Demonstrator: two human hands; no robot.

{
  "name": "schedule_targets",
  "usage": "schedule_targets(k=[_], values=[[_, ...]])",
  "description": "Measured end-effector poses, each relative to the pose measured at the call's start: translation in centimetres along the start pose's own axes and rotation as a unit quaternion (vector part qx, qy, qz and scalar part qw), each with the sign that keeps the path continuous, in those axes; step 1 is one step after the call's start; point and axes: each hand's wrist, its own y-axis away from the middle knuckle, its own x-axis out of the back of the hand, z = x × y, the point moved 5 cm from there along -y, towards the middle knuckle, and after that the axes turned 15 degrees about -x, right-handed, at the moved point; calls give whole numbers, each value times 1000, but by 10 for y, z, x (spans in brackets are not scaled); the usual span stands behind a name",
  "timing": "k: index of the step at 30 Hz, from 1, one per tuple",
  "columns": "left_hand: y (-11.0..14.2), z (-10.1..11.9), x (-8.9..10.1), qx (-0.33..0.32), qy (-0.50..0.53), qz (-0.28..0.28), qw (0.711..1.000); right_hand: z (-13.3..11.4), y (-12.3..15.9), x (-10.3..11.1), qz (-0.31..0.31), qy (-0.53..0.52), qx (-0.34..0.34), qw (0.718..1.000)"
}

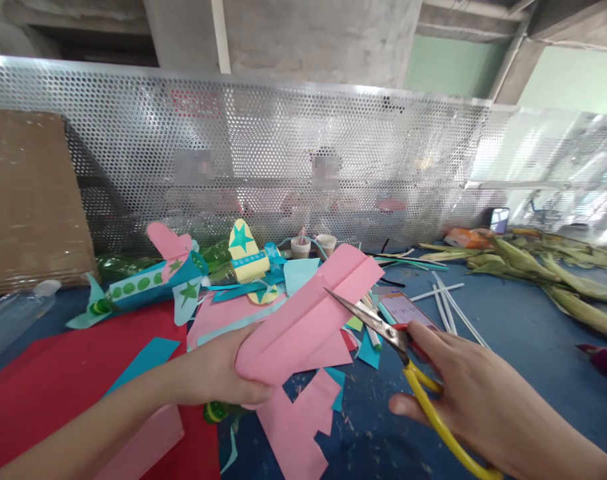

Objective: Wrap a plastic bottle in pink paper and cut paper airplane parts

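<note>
My left hand [218, 370] grips a folded pink paper sheet [313, 313] at its lower end and holds it up over the table. My right hand [476, 393] holds yellow-handled scissors [383, 330] by the loops. The metal blades are open, and their tips touch the right edge of the pink paper. Pink paper offcuts [296, 427] lie on the blue table [513, 320] just below. A phone [408, 310] lies behind the scissors.
Red paper [48, 387] covers the left of the table. Paper-decorated bottle planes [148, 283] stand behind, with white straws [446, 300] and corn husks [548, 267] to the right. A cardboard sheet [28, 200] leans at the left. A perforated metal screen [303, 147] closes the back.
</note>
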Motion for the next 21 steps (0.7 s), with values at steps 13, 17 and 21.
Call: schedule_targets(k=[13,17,21], values=[[-1,17,6,-15,-44,5,999,0,5,-5,-5,5,23,1000],[0,15,8,-19,-64,1,998,-3,1,-5,-17,-6,15,1000],[1,14,8,0,-65,-15,998,-5,-1,-6,-10,-3,15,1000]])
